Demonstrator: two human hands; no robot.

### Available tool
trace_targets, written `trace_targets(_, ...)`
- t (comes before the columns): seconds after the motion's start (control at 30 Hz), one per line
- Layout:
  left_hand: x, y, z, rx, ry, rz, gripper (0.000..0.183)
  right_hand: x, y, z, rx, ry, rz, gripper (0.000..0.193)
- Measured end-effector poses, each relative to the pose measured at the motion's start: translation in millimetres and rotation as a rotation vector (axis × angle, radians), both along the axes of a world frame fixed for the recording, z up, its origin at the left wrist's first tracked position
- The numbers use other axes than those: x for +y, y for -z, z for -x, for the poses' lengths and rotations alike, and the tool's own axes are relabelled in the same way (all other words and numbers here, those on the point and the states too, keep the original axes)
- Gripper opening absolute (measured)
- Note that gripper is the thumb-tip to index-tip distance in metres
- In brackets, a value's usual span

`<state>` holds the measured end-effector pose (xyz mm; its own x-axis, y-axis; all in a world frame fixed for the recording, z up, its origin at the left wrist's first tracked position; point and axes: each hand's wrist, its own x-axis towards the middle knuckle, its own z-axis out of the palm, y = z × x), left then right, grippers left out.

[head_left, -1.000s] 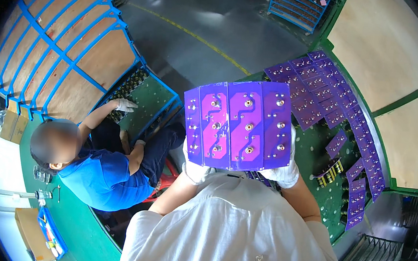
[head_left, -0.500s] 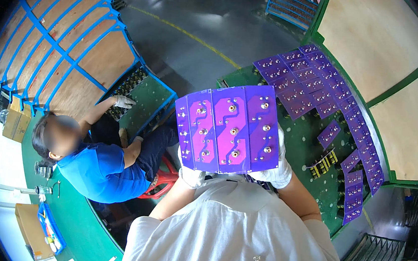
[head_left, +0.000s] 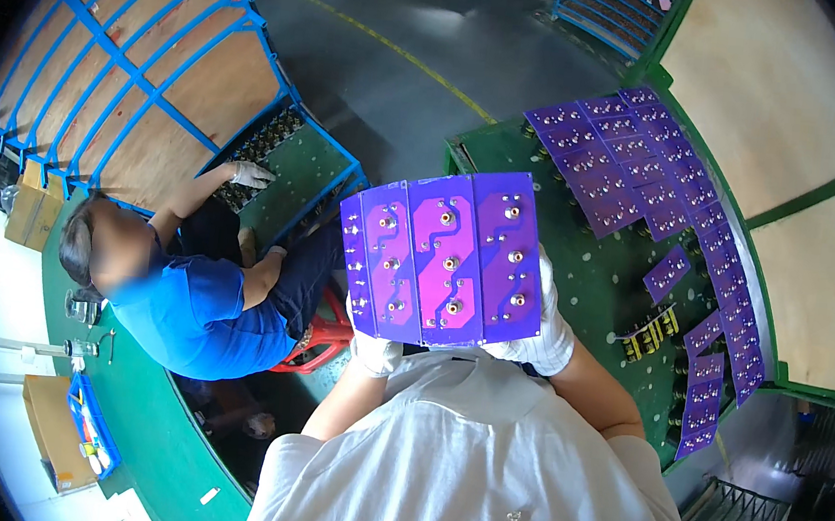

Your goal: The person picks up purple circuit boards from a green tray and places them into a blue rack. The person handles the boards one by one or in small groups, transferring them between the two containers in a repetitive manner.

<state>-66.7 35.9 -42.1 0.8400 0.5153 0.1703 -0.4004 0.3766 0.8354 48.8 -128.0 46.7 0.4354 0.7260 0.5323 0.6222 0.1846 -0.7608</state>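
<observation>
A purple circuit board panel (head_left: 452, 234) is held up in front of my chest, its face toward me. Scored lines split it into strips, and brass-coloured round terminals and small solder points dot it. My left hand (head_left: 375, 354), in a white glove, grips its lower left edge. At the lower right edge, my right hand (head_left: 542, 341), gloved too, wraps around the side. Most fingers of both hands are hidden behind the panel, as is whatever sits on its underside.
Rows of similar purple boards (head_left: 593, 187) cover the green table (head_left: 607, 299) at right, beside a loose part with yellow blocks (head_left: 650, 333). At left, a co-worker in a blue shirt (head_left: 192, 324) sits on a red stool (head_left: 320, 337) near a blue-framed rack (head_left: 143, 88).
The panel and both my hands have shifted slightly left in the view. The surrounding scene has also shifted a little, and my grip stays the same.
</observation>
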Motion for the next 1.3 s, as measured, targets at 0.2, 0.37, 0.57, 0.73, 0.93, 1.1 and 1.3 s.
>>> trace_targets(0.2,54,14,-15,0.0,-0.131,-0.113,0.065,59,15,-22,-0.153,0.078,-0.059,0.081)
trace_targets(0.37,112,11,-28,-0.025,-0.213,-0.188,0.07,134,19,-45,-0.25,0.185,-0.109,0.06)
trace_targets(0.57,184,62,-45,0.002,-0.324,-0.041,0.053,229,75,-80,1.371,-0.307,-0.149,0.036)
trace_targets(0.73,225,88,-42,0.18,-0.474,-0.029,0.05,300,109,-93,0.625,-0.234,0.085,0.049)
trace_targets(0.93,248,163,-27,0.311,-0.62,0.094,0.037,359,145,-105,0.468,-0.297,0.356,0.055)
trace_targets(1.1,264,214,-18,0.412,-0.652,0.233,0.026,396,164,-108,0.437,-0.353,0.516,0.057)
trace_targets(1.3,279,190,-17,0.434,-0.63,0.348,0.017,430,152,-102,0.441,-0.46,0.615,0.065)
